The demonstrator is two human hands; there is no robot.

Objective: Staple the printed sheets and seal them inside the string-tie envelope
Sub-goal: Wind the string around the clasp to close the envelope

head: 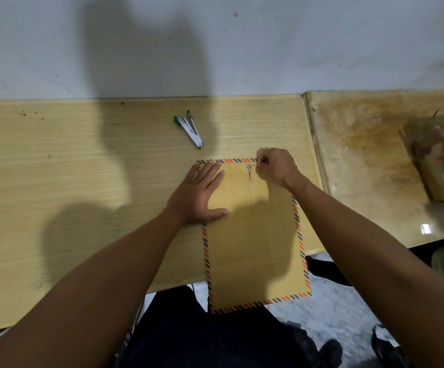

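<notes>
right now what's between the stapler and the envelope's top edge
Nothing: in the head view, only bare wooden desk lies between the stapler and the envelope.

A matt brown paper envelope (252, 235), edged in printed orange-and-dark stripes, lies on a pale wood-grain laminate desk (69, 181) with a smooth, low sheen. Near the desk's far edge sits a stapler (190, 128) of bright metal with teal plastic. The adjoining tabletop (369, 155) looks glossy, worn and stained.

Office-like: wooden desk (83, 160), stapler (189, 128), plain wall (295, 43).
</notes>
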